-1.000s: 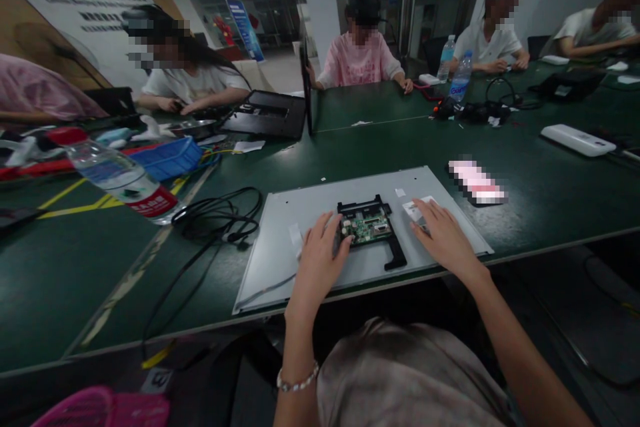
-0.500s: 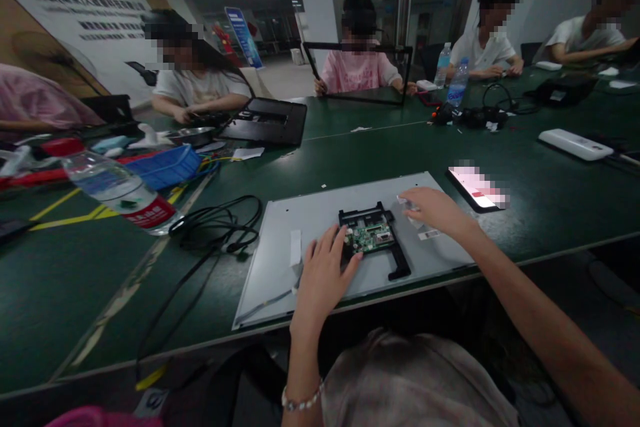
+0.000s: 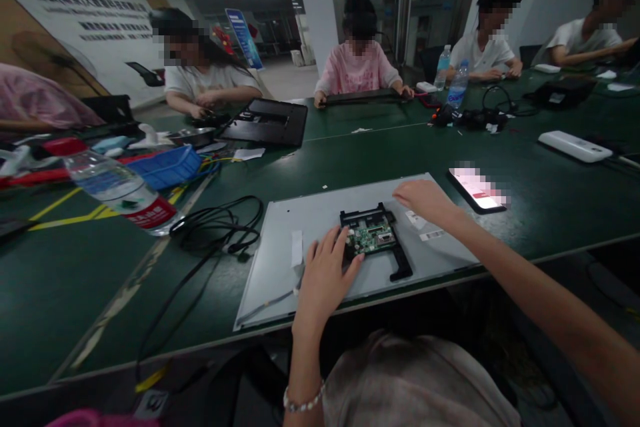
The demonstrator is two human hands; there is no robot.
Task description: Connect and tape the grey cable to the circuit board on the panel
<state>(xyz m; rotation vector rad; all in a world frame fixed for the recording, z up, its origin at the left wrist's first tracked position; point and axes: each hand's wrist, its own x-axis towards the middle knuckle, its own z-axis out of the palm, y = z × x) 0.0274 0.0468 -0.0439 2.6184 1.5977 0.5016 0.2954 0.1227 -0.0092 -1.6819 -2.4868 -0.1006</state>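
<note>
A grey metal-backed display panel lies on the table in front of me. On it sits a black plastic bracket carrying a green circuit board. My left hand lies over the bracket's left side, fingers spread and touching its edge. Above the panel's upper right part is my right hand, its fingers pressed together and turned down; what they hold, if anything, is hidden. Just below that hand a white label lies on the panel, with a barcode sticker beside it.
Right of the panel lies a phone; beyond it is a white device. Left are coiled black cables, a water bottle and a blue basket. Several people work around the table, one holding a dark frame.
My right hand has moved slightly left and up, uncovering the white label. My left hand stays in place. The person opposite has lowered the black frame towards the table.
</note>
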